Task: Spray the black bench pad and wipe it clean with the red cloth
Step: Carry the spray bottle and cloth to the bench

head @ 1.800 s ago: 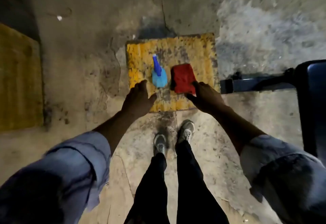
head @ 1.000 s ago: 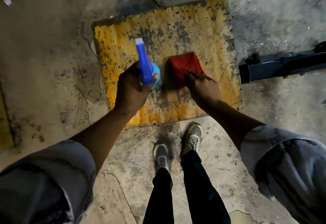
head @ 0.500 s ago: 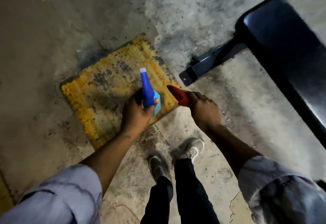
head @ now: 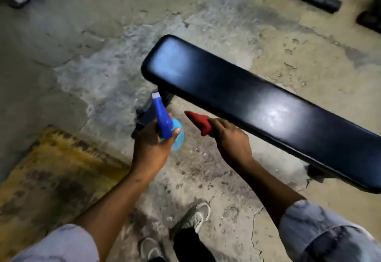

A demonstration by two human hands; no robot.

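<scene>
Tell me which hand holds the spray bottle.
The left hand grips the blue spray bottle; the right hand holds the red cloth.

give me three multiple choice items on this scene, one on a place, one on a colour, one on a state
1. Where is the yellow mat?
A. on the bench pad
B. on the floor at lower left
C. under the right hand

2. What colour is the cloth?
A. red
B. green
C. white

3. What is the left hand doing?
A. resting open on the pad
B. hanging empty
C. gripping the spray bottle

Answers:
1 B: the mat lies on the concrete floor at lower left, apart from the bench pad.
2 A: the cloth bunched in the right hand is red.
3 C: the left hand is closed round the blue spray bottle, nozzle toward the pad.
</scene>
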